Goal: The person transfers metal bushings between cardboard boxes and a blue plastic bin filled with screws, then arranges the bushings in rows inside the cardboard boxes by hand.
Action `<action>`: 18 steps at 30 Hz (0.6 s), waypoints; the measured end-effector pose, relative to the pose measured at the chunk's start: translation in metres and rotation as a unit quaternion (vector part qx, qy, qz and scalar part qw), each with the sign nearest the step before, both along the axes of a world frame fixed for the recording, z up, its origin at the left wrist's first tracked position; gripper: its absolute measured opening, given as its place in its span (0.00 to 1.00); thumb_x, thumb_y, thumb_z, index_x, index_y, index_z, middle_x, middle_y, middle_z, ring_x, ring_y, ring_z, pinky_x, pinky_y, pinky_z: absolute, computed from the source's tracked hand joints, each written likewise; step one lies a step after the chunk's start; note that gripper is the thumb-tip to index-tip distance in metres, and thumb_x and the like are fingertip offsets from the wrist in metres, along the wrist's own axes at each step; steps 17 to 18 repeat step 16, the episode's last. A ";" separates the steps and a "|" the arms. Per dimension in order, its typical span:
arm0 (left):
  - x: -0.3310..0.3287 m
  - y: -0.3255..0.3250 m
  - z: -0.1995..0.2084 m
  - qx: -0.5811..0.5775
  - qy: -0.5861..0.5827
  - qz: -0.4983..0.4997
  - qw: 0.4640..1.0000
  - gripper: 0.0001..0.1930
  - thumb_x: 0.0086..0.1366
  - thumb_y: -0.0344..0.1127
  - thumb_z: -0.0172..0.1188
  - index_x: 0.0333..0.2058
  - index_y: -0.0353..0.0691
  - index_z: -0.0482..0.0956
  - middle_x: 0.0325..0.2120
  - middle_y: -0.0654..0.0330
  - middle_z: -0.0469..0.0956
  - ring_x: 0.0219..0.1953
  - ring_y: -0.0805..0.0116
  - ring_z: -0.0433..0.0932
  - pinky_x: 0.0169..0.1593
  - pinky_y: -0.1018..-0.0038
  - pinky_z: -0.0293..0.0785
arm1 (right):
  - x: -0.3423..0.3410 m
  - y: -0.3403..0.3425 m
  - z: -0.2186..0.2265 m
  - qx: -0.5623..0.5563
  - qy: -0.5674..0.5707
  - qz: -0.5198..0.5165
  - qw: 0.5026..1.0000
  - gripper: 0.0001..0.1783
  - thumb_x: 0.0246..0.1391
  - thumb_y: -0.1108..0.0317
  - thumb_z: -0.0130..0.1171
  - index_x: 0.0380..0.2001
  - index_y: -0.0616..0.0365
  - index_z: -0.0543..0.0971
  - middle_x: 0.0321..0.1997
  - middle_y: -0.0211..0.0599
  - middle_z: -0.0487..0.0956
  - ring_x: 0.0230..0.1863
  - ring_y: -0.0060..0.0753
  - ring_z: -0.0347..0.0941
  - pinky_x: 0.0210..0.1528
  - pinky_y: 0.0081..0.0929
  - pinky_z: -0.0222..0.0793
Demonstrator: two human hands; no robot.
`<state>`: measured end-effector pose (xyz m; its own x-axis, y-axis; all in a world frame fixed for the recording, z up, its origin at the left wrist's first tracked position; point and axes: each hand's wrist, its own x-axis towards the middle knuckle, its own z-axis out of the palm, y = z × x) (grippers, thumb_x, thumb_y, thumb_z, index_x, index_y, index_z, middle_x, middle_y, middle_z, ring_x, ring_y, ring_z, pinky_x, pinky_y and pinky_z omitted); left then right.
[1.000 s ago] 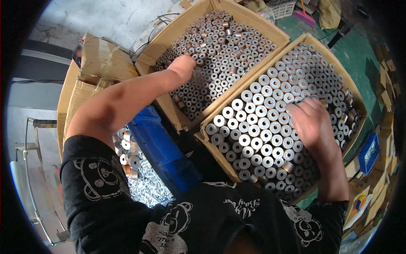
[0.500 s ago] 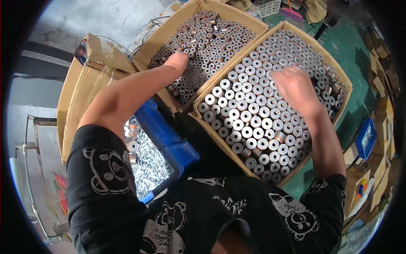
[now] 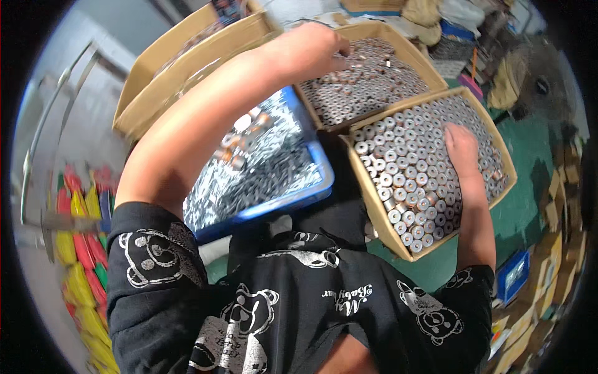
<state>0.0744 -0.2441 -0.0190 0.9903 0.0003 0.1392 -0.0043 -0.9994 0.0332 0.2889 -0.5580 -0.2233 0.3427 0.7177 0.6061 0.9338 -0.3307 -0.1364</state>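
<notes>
My left hand (image 3: 319, 48), fingers curled, is over the left edge of the middle cardboard box (image 3: 436, 80). Smaller metal rollers (image 3: 364, 84) with holes through them fill that box; whether the hand holds one cannot be seen. Inside the right cardboard box (image 3: 381, 219), my right hand (image 3: 462, 148) rests closed on top of rows of larger ring-ended metal rollers (image 3: 408, 165). Its fingertips are hidden, so anything in them does not show. Under my left forearm stands a blue bin (image 3: 325, 165) of shiny screws (image 3: 268, 177), with several copper-banded rollers (image 3: 237, 163) lying on them.
Behind my left forearm stands another open cardboard box (image 3: 146, 93). A metal rail frame (image 3: 28, 165) and red and yellow bundles (image 3: 81, 249) are at the left. Rightward, on the green floor (image 3: 529, 146), are a small blue tray (image 3: 514, 277), a fan (image 3: 541, 86) and stacked cardboard (image 3: 542, 274).
The view has swung left, showing more of the blue bin. My left hand has moved from above the middle box's rollers to its left edge. My right hand stays among the larger rollers.
</notes>
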 end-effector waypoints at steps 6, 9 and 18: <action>-0.231 -0.028 0.015 -0.140 -0.078 0.210 0.965 0.11 0.61 0.32 0.62 0.41 0.35 0.81 0.30 0.48 0.81 0.32 0.57 0.82 0.38 0.67 0.76 | -0.018 0.009 -0.002 0.042 -0.012 -0.061 0.997 0.09 0.54 0.72 0.57 0.39 0.61 0.80 0.37 0.47 0.81 0.40 0.51 0.77 0.43 0.41 0.73; -0.325 -0.031 -0.019 -0.120 -0.143 0.274 0.944 0.09 0.62 0.31 0.62 0.38 0.32 0.81 0.27 0.50 0.81 0.29 0.64 0.81 0.35 0.72 0.75 | -0.084 0.045 0.045 0.095 0.019 0.029 0.995 0.10 0.55 0.73 0.57 0.41 0.61 0.80 0.37 0.46 0.81 0.40 0.49 0.78 0.44 0.37 0.73; -0.403 -0.032 -0.064 -0.174 -0.224 0.310 0.907 0.09 0.61 0.34 0.63 0.37 0.34 0.82 0.29 0.46 0.81 0.33 0.53 0.83 0.37 0.65 0.77 | -0.246 0.173 0.134 -0.110 -0.033 0.271 0.956 0.11 0.56 0.72 0.59 0.42 0.60 0.80 0.42 0.47 0.80 0.43 0.41 0.79 0.47 0.36 0.73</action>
